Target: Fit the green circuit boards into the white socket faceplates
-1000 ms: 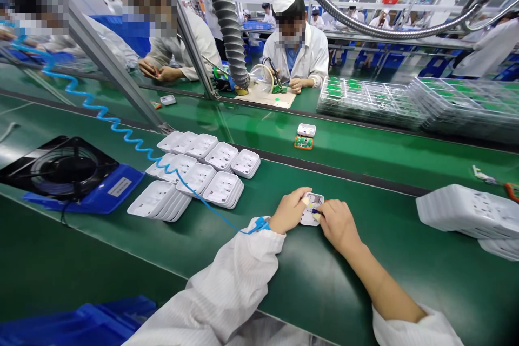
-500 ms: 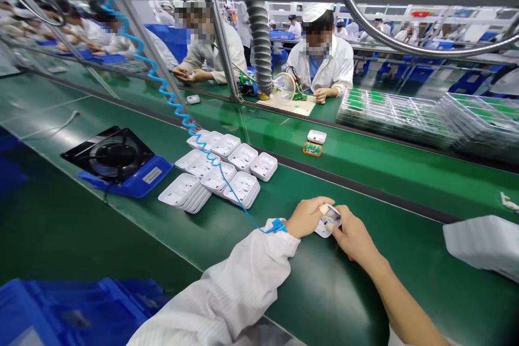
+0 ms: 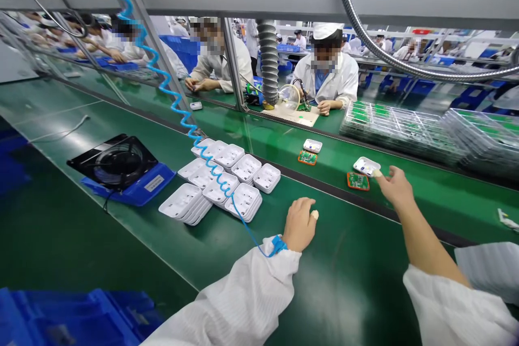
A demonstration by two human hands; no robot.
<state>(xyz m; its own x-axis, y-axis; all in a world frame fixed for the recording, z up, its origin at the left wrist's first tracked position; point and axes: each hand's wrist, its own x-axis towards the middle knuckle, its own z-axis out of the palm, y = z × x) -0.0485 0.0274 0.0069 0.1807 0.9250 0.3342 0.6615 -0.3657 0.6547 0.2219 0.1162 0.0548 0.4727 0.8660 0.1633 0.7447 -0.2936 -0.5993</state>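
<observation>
My left hand (image 3: 300, 225) rests over the green bench, holding nothing, its thumb in a pale finger cot and apart from the loosely bent fingers. A blue wrist strap (image 3: 278, 245) circles that wrist. Out over the green belt, my right hand (image 3: 396, 190) has its fingers apart. Its capped fingertip is at the right edge of a white plastic casing (image 3: 366, 165); whether they touch I cannot tell. Just in front of this casing lies a green circuit board (image 3: 358, 181) with an orange rim.
Left of my left hand stand stacked white casings (image 3: 243, 200), crossed by a coiled blue cord (image 3: 190, 128). A black fan (image 3: 117, 161) lies further left. Another casing (image 3: 312, 145) and board (image 3: 307, 158) sit on the belt. Clear trays (image 3: 397, 124) and co-workers (image 3: 324, 70) are beyond.
Both hands were together on a white casing over the bench. My right hand has moved forward and right to the belt, where a casing and board now lie. My left hand is now empty.
</observation>
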